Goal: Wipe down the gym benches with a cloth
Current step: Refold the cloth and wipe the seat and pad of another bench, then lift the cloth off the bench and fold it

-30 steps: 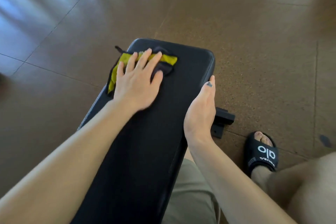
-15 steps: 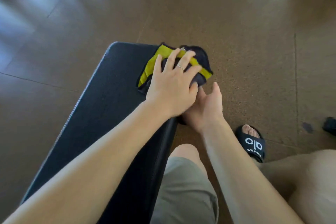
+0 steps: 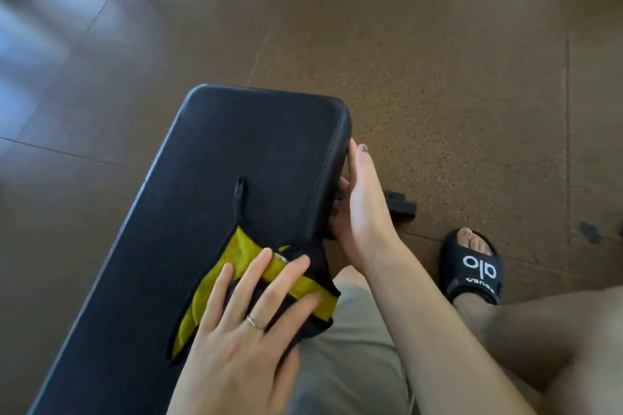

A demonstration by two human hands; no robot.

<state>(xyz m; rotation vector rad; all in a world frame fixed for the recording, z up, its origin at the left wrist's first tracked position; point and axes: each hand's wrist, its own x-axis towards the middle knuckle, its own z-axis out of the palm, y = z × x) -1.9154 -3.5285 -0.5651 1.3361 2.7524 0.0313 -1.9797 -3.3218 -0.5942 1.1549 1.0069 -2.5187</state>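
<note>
**Wiping stroke at the near right edge of the bench pad**

At the left of the view lies the brown tiled floor [image 3: 101,104], blurred and streaked with light. The black padded gym bench [image 3: 236,145] runs from the lower left up to its rounded far end; here it serves as the worktop. On its near right part lies the cloth [image 3: 247,251], yellow and black, with a thin black loop trailing up the pad. Its right end hangs over the pad's edge, above the person's khaki shorts [image 3: 350,347].

The left hand [image 3: 249,323] presses flat on the cloth, fingers straight and spread, a ring on one; the grip is released, pushing rather than clutching. Further right, the right hand [image 3: 362,209] rests against the pad's side edge near the far corner, thumb along the rim. Its fingers reach under the pad, so whether they curl round it cannot be told. It seems to steady the bench.

Beyond it a black frame foot [image 3: 401,209] shows on the floor, then a foot in a black slide sandal [image 3: 472,266].

The step in hand looks like wiping the top surface. The far end and left strip would call for sweeping the cloth back across with steady flat pressure.
</note>
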